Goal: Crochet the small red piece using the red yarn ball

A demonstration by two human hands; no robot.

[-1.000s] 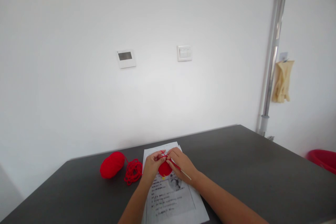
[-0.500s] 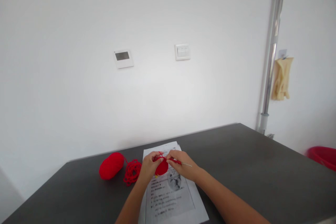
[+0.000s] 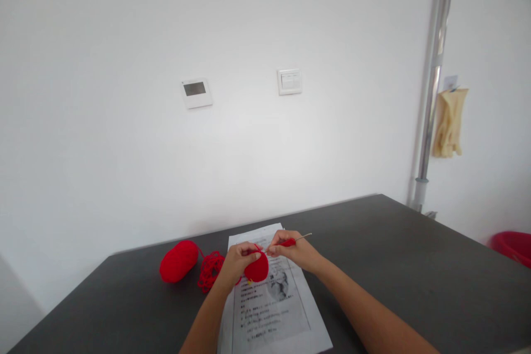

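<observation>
Red crochet piece [image 3: 256,270], small and unfinished, sat pinched in the left hand [image 3: 236,261]; the right hand [image 3: 297,251] gripped the hook [image 3: 290,241], yarn ball [image 3: 178,260] barely used.

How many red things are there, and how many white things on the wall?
Red yarn ball: 1
Red loose yarn pile: 1
Red crochet piece, held by the left hand: 1
Red-handled hook, held by the right hand: 1
Red tub: 1
White wall panel: 1
White light switch: 1
Total: 5 red, 2 white, 7 in all.
</observation>
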